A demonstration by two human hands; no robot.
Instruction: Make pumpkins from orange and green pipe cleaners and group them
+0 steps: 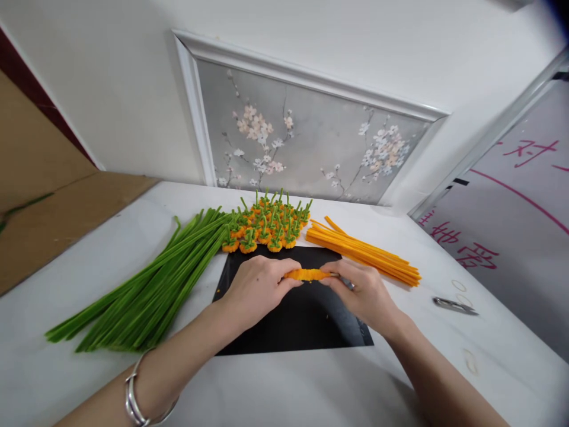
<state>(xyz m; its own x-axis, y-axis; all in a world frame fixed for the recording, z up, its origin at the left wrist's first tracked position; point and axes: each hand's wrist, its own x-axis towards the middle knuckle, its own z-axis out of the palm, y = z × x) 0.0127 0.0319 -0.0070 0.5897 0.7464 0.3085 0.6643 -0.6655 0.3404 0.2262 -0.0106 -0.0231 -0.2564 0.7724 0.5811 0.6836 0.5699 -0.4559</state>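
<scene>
A silver bracelet [130, 396] circles the left forearm at 8 o'clock from the short orange fuzzy piece [307, 274]. The left hand [258, 290] and right hand [368, 295] pinch its opposite ends over the black mat [284, 326]. From it, on the table [267, 394], green stems [151, 290] lie at 9 o'clock, orange-and-green flower heads [264, 234] at 11, orange stems [362, 252] at 2, snips [453, 305] just past 3.

I have the left hand [262, 287] and right hand [367, 293] pinching an orange piece [306, 274]; green stems [160, 296] lie toward the table's [249, 388] left edge.
</scene>
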